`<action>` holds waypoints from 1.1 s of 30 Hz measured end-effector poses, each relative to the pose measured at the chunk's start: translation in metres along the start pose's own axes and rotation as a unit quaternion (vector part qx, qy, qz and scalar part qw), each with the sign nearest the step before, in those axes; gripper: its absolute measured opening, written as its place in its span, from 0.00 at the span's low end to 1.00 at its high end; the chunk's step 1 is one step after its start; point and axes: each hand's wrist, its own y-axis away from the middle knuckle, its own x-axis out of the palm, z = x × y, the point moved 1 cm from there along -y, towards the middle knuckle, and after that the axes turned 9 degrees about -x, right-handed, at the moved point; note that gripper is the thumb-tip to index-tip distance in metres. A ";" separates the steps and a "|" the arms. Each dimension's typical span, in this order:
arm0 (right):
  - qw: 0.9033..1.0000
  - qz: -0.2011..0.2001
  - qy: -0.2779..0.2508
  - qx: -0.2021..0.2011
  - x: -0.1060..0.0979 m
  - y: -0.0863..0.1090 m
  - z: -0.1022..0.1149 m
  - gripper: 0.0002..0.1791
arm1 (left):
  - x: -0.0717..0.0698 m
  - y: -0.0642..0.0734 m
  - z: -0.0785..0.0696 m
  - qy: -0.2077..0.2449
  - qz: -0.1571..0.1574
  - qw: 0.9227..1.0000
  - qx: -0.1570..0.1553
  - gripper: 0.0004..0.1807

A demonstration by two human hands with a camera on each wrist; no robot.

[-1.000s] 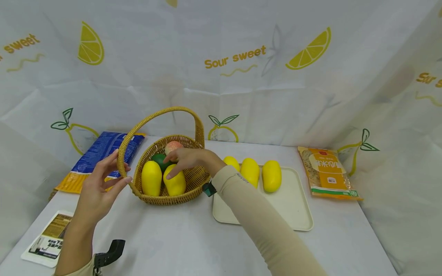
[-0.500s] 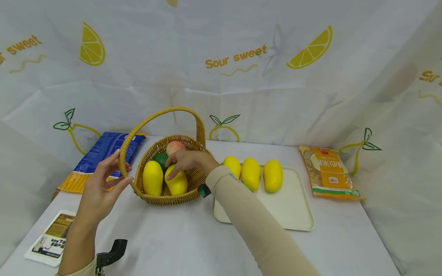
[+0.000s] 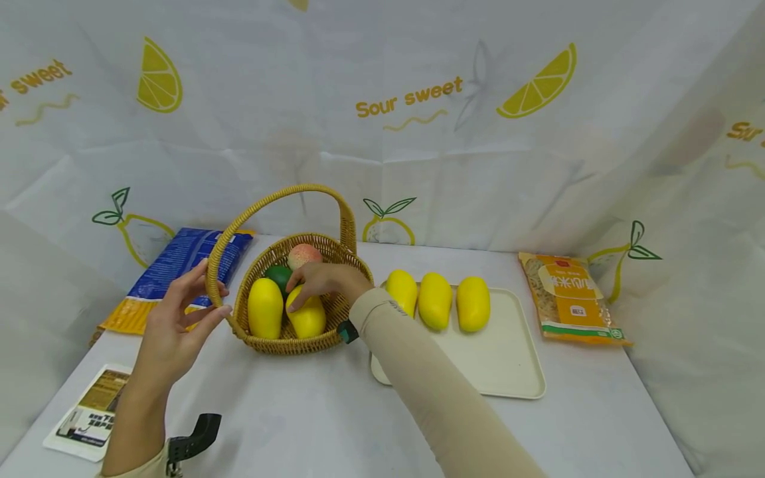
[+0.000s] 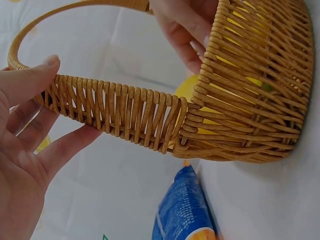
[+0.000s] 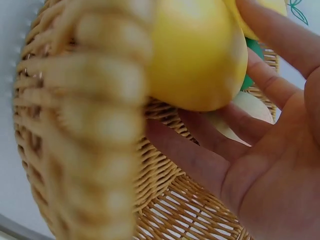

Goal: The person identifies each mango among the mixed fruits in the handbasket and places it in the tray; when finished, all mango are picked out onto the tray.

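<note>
My left hand (image 3: 173, 325) pinches one side of the wicker basket's arched handle (image 3: 301, 188), thumb and fingers on either side of it. The basket (image 3: 287, 346) stands on the table. Reaching inside it, my right hand (image 3: 325, 279) holds a yellow mango (image 3: 307, 320); in the right wrist view the thumb lies over this mango (image 5: 195, 60) and the fingers pass beneath it. Beside it in the basket lie a second mango (image 3: 265, 309), a dark green fruit (image 3: 278, 275), partly hidden, and a pinkish peach (image 3: 305, 255).
To the basket's right, a cream tray (image 3: 508, 372) bears three yellow mangoes (image 3: 435, 302). Farther right lies an orange food packet (image 3: 570, 299). A blue and yellow bag (image 3: 173, 265) is behind my left hand, and a white printed packet (image 3: 84, 418) lies at the front left.
The right forearm has shifted slightly left and the hand has settled a little closer about the mango. The left hand keeps its hold on the handle.
</note>
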 end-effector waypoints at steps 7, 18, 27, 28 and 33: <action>1.000 -0.003 -0.009 0.011 0.001 -0.001 0.001 0.23 | 0.002 0.001 -0.001 0.009 -0.002 1.000 -0.012 0.49; 1.000 -0.005 -0.007 0.008 -0.004 0.006 -0.005 0.25 | 0.002 0.000 -0.002 0.007 -0.005 1.000 -0.023 0.50; 1.000 -0.003 0.002 0.001 -0.009 0.006 -0.012 0.26 | 0.001 0.000 -0.003 0.005 -0.004 1.000 -0.028 0.50; 1.000 -0.003 0.002 0.000 -0.010 0.006 -0.013 0.26 | 0.001 0.000 -0.003 0.005 -0.004 1.000 -0.027 0.50; 1.000 0.001 -0.011 -0.007 -0.014 0.010 -0.013 0.27 | 0.000 0.001 -0.001 0.004 -0.002 1.000 -0.016 0.50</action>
